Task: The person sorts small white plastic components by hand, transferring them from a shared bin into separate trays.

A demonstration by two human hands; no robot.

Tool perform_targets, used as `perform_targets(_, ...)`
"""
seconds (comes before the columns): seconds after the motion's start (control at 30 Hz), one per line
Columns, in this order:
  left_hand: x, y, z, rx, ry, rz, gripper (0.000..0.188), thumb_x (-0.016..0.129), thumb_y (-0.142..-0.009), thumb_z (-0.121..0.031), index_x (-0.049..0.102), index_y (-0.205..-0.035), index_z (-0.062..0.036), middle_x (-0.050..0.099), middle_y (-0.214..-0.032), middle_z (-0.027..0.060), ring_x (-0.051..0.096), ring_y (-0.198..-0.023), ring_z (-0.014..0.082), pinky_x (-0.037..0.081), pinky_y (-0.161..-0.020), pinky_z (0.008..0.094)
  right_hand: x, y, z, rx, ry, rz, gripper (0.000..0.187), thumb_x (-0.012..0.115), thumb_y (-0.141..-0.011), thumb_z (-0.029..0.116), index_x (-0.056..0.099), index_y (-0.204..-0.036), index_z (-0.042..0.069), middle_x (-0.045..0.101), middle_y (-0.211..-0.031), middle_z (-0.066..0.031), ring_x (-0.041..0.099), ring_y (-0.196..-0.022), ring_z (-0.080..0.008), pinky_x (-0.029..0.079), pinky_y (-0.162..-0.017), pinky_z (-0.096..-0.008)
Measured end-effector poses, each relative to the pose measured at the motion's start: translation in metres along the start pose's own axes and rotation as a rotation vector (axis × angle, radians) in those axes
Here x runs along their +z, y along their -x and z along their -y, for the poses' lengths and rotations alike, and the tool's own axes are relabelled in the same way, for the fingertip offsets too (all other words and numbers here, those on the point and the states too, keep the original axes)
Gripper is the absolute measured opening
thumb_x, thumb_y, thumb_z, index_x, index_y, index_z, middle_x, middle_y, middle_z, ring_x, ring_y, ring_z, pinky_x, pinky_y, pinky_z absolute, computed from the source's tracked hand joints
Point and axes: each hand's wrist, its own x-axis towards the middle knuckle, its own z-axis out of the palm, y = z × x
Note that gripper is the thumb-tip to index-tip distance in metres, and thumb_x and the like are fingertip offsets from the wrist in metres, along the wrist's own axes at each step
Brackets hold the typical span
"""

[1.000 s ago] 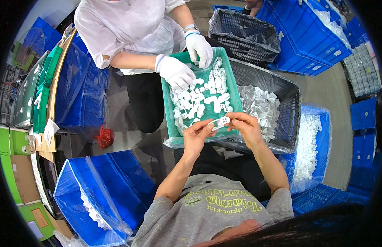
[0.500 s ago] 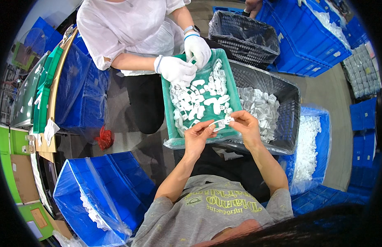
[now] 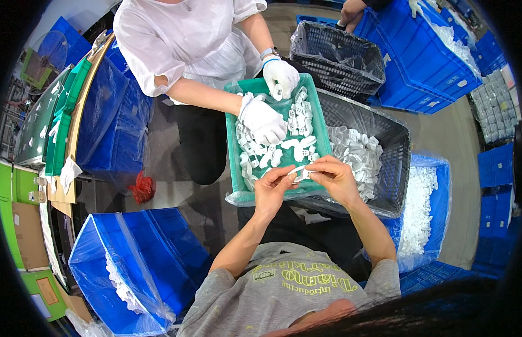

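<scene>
Between my two hands is a small curved white plastic part (image 3: pixel 299 173), over the near edge of a green tray (image 3: pixel 234 168). The fingers of my left hand (image 3: pixel 272 188) pinch its left end. My right hand (image 3: pixel 335 181) grips its right end, the fingertips covering much of it. Many loose white plastic parts (image 3: pixel 297 149) lie in the tray. Across from me, a co-worker's white-gloved hand (image 3: pixel 263 121) reaches down among them, and the other gloved hand (image 3: pixel 280 78) holds a small white piece at the far edge.
A black crate (image 3: pixel 393 151) of translucent white pieces adjoins the tray on the right. Beyond it stands another plastic-lined crate (image 3: pixel 339 56). Blue bins (image 3: pixel 159 253) hold white parts on both sides. A red bag (image 3: pixel 142 188) lies on the floor at left.
My hands have drawn closer together around the white part, my right fingers now covering more of it. The co-worker's gloved hands have separated, one moving down into the tray's parts.
</scene>
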Motion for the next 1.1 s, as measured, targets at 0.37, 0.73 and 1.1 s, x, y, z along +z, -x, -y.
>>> perform_targets(0.37,0.01,0.003,0.001,0.172,0.009,0.012,0.02,0.059,-0.082,-0.001,0.06,-0.102,0.0037,0.055,-0.092,0.0075,0.059,-0.078,0.014,0.055,-0.069,0.0248,0.013,-0.002,-0.008,0.202,-0.208,-0.231,0.008,0.068,-0.073,-0.002,0.063,-0.078,-0.002,0.064,-0.077,-0.0048,0.059,-0.071,-0.0088,0.047,-0.065,-0.0217)
perform_targets(0.73,0.004,0.002,0.006,0.205,-0.061,0.019,0.02,0.057,-0.082,0.003,0.06,-0.101,0.0049,0.057,-0.089,0.009,0.06,-0.077,0.0154,0.055,-0.069,0.0258,0.026,-0.001,-0.018,0.124,-0.137,-0.19,0.01,0.067,-0.075,0.001,0.062,-0.084,-0.001,0.063,-0.074,-0.0041,0.057,-0.068,-0.0084,0.046,-0.062,-0.0219)
perform_targets(1.1,0.005,0.005,-0.002,0.303,-0.533,0.015,0.018,0.059,-0.076,0.008,0.063,-0.093,0.0037,0.057,-0.079,0.0075,0.058,-0.065,0.0118,0.049,-0.058,0.0224,0.008,-0.004,-0.01,0.132,0.136,0.093,0.021,0.065,-0.075,0.007,0.058,-0.094,-0.002,0.063,-0.071,-0.0097,0.061,-0.061,-0.0161,0.046,-0.054,-0.0283)
